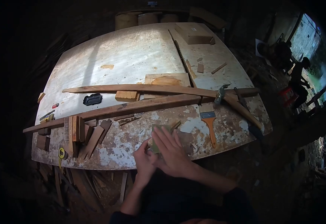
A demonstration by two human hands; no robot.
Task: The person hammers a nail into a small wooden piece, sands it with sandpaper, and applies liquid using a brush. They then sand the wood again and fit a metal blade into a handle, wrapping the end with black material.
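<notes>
While green sheet was covered by flat right hand, fingers extended, left of paintbrush on tabletop, left hand was curled against sheet's edge, exact hold unclear; pressing step judged underway, steady support seemingly called for next.

My worn tabletop catches pale light across its far half; scrap wood lies below, near left; a bright opening glows far right.
</notes>
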